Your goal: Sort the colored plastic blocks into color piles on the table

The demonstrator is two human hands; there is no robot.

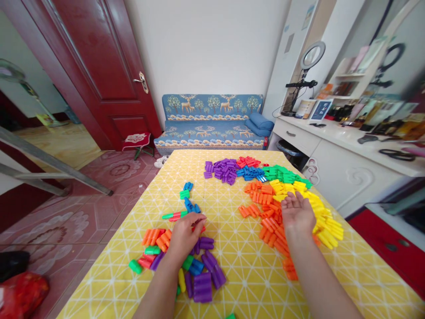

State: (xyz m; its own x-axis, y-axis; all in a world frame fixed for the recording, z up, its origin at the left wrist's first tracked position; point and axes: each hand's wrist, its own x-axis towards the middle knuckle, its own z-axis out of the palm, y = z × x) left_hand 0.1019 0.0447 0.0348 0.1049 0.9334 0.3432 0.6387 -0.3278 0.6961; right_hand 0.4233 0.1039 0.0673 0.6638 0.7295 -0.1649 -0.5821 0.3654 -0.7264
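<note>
From where I stood, the person's left hand [186, 232] was bent low over the yellow tablecloth [245, 266], thumb and forefinger drawn close together; I could not tell whether they gripped anything. A red piece [203, 229] showed at those fingertips, on their near side and a little to the right, with the left hand much the nearer of the two. Most of it was hidden, so which way it pointed, or how its long axis ran, I could not make out. Just nearer the person lay a purple row [206, 243], its long axis running roughly left to right. Beyond the left knuckles, a red-and-green strip [174, 215] pointed across the table, its right end close by the hand. The right hand [298, 215], well apart, was palm up, fingers loosely spread and slightly curled around nothing I could see, between orange pieces [270, 230] and yellow pieces [327, 226].
</note>
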